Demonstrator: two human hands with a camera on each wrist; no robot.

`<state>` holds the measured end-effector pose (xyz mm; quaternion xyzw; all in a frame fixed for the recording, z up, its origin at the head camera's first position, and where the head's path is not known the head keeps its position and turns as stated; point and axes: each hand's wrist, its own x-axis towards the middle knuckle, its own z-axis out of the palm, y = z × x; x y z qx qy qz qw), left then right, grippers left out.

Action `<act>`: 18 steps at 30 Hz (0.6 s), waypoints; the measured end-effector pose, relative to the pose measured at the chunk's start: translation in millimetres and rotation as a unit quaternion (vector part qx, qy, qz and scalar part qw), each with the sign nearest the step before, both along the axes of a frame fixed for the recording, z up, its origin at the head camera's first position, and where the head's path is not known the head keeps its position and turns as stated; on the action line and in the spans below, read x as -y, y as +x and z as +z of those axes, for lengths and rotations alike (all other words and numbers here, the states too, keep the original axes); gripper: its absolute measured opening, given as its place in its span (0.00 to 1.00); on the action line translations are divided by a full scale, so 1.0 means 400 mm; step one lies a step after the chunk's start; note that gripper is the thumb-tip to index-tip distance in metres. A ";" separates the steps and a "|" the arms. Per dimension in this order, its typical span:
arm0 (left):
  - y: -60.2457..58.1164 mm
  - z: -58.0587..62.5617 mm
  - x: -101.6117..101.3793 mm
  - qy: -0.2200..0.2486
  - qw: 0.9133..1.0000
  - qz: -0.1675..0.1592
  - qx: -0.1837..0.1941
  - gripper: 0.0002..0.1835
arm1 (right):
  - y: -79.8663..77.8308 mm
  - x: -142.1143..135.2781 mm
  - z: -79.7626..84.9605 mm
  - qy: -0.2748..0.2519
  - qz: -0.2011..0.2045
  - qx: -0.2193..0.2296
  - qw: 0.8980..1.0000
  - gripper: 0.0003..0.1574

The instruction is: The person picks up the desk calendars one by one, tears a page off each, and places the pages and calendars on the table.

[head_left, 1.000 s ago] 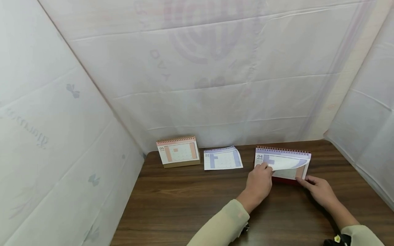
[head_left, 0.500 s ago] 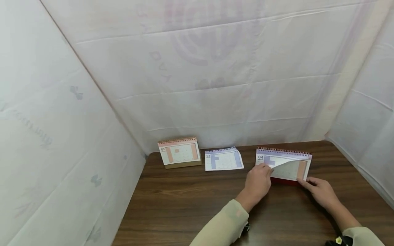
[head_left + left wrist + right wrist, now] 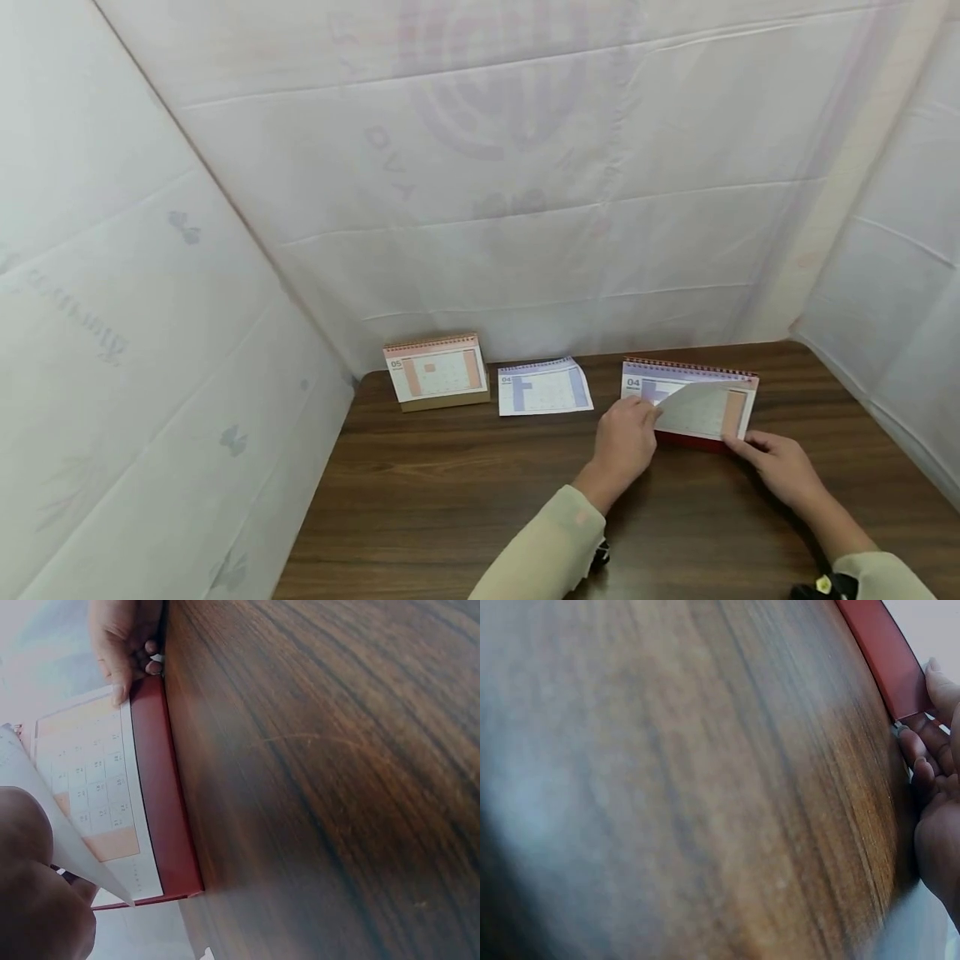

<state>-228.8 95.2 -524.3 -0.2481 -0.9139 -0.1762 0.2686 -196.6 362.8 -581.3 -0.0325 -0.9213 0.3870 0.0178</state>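
Note:
A desk calendar (image 3: pixel 693 417) with a red base stands at the right of the table, its purple page marked 04 partly peeled up. My left hand (image 3: pixel 626 437) pinches that purple calendar page (image 3: pixel 64 832) near its lower edge, so the sheet curls over to the left. Beneath it an orange-bordered page shows. At the calendar's lower right corner, my right hand (image 3: pixel 780 467) grips the base, thumb on the front. In the right wrist view the red base (image 3: pixel 889 656) sits between thumb and fingers.
To the left lies a loose purple calendar sheet (image 3: pixel 546 388) marked 04, its right corner curled. Further left stands another desk calendar (image 3: pixel 437 372) showing an orange 05 page. Pale printed fabric (image 3: pixel 487 250) hangs behind the wooden table (image 3: pixel 420 492) and along both sides.
My left hand has drawn the purple page further left, uncovering more of the orange page beneath. The right hand keeps its hold on the base corner.

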 end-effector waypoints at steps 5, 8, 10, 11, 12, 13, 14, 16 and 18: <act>-0.006 -0.003 -0.003 0.013 0.999 0.020 0.029 0.18 | 0.002 0.004 -0.001 -0.005 0.001 0.001 1.000 0.32; -0.007 -0.003 -0.009 0.036 0.997 0.031 0.053 0.19 | 0.004 0.004 0.000 -0.007 0.001 0.003 1.000 0.32; -0.010 -0.003 -0.013 0.056 0.995 0.033 0.070 0.18 | 0.004 0.003 0.001 -0.006 0.000 0.003 1.000 0.32; -0.011 -0.002 -0.015 0.067 0.994 0.035 0.076 0.18 | 0.003 0.003 0.001 -0.005 -0.001 0.002 1.000 0.32; -0.013 -0.002 -0.017 0.076 0.993 0.036 0.082 0.18 | 0.003 0.002 0.001 -0.003 -0.002 0.000 1.000 0.32; -0.014 -0.003 -0.017 0.085 0.992 0.035 0.087 0.18 | 0.002 0.002 0.001 -0.002 -0.002 -0.002 1.000 0.32; -0.016 -0.003 -0.018 0.094 0.991 0.032 0.091 0.18 | 0.002 0.002 0.001 -0.002 -0.002 -0.002 1.000 0.32; -0.019 -0.005 -0.017 0.110 0.989 0.027 0.098 0.18 | 0.001 0.002 0.001 -0.003 -0.002 -0.002 1.000 0.32; -0.022 -0.008 -0.016 0.125 0.986 0.021 0.107 0.19 | 0.002 0.001 0.001 -0.004 0.000 -0.002 1.000 0.31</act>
